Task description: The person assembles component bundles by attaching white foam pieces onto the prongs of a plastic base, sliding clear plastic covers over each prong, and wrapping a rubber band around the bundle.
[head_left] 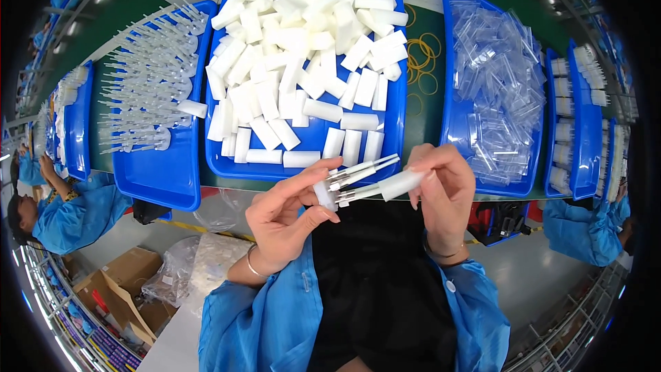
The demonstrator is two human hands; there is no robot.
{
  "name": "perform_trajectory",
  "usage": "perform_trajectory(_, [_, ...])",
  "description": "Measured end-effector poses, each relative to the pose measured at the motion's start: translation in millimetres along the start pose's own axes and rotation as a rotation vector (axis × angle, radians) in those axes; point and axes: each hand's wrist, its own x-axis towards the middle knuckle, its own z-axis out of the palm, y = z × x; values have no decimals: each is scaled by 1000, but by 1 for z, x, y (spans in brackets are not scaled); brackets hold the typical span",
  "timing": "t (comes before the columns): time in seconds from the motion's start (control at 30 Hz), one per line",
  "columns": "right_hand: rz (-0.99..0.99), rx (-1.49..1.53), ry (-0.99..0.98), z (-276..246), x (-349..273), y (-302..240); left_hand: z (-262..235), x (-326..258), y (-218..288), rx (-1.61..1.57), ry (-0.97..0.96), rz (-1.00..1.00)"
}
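**White plastic tube pinched between two hands above the blue trays**

White plastic is what I see most from the head camera. My left hand (pixel 286 217) is closed around the near end of a small bundle of thin white sticks (pixel 358 171), thumb and fingers pinching them together. My right hand (pixel 444 196) pinches a short white tube (pixel 401 184) between thumb and fingertips, and that tube sits on the far end of the lower stick. Both hands are raised in front of my chest, just below the near edge of the green table (pixel 427 107), close to each other but not touching. A thin bracelet (pixel 252 264) circles my left wrist, and blue sleeves (pixel 275 317) cover both forearms.

Straight ahead on the table stands a big blue tray (pixel 396 145) piled with loose white tubes like the one I hold. To its left, another blue tray (pixel 162 176) holds rows of thin clear sticks (pixel 144 76) with pointed tips. To the right, a third blue tray (pixel 454 131) is filled with clear plastic caps (pixel 499 89). Between the middle and right trays lie several yellow rubber bands (pixel 421 55) on the green surface. Further right, narrow blue trays (pixel 585 117) carry rows of finished white pieces.

At the left edge, another person in a blue coat (pixel 69 217) sits at the same table. A second person's blue sleeve (pixel 585 227) shows at the right edge. Down on the floor to my left are cardboard boxes (pixel 124 289) and clear plastic bags (pixel 206 255).
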Motion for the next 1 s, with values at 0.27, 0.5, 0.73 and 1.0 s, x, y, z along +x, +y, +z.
perform_trajectory(0.27, [-89,-166,10,2,1,5,-1,2,-2,9,18,5])
perform_trajectory(0.5, [103,69,-5,-2,2,5,0,1,-2,25,30,16])
perform_trajectory(0.73, [-13,-33,-36,2,2,5,-1,2,-2,3,29,-34])
perform_trajectory(1.0, [-110,-165,-29,2,9,3,-1,4,-1,-77,-31,7])
